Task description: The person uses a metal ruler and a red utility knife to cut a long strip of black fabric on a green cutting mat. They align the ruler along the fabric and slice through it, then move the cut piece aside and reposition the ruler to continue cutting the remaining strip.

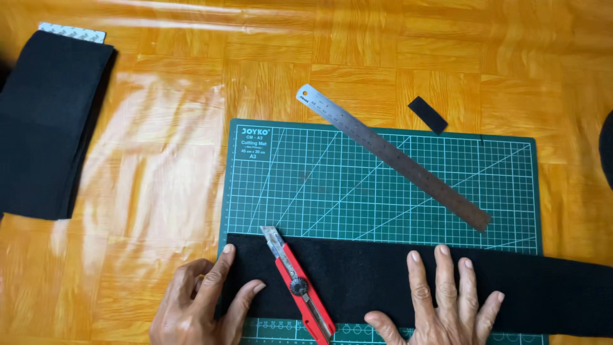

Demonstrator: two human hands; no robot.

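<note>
I am pressing my left hand flat on the near left end of the black felt strip, fingers spread and released, thumb lying along the strip's short left edge. My right hand is resting open and flat farther along the same strip, fingers pointing away from me, gripping nothing. The strip is lying across the near part of the green cutting mat, its long far edge running straight between my hands and past my right hand, off the mat's right side.

Between my hands, a red utility knife is lying loose on the felt, its blade tip just reaching the strip's far edge, its handle angling back toward me. Beyond my fingertips, the mat's grid is lying open as far as the steel ruler, which is resting diagonally, well apart from both hands. A small black offcut is sitting on the counter past the ruler. Far to the left of my left hand, a folded black felt piece is lying on the glossy, orange wood-patterned counter.
</note>
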